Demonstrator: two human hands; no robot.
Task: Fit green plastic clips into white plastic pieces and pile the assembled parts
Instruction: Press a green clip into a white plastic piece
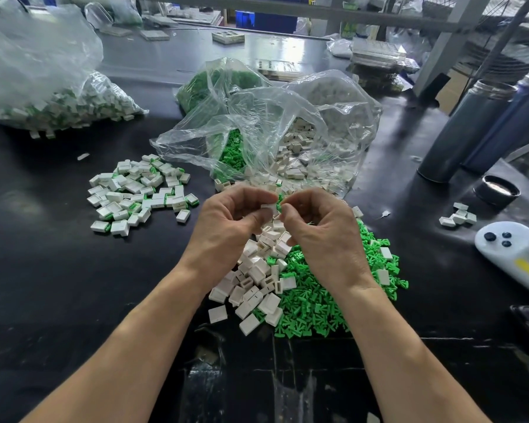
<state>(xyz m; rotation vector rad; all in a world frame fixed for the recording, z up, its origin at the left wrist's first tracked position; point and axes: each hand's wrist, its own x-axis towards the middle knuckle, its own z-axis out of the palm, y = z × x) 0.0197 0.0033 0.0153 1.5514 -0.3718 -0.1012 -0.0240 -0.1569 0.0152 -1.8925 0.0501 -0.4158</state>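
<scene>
Two hands meet above the counter (58, 270): left hand (226, 221) pinches a white piece (269, 208), right hand (318, 230) pinches a green clip (279, 199). Better align the clip with the slot, then push straight.

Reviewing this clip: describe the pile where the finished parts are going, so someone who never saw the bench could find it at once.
Start at the black worktable and the big clear bag of parts at its far left. Just in front of that bag, left of the left hand, lies the loose assembled pile. Unlike the heaps under the hands, each white piece here shows a green edge.
</scene>
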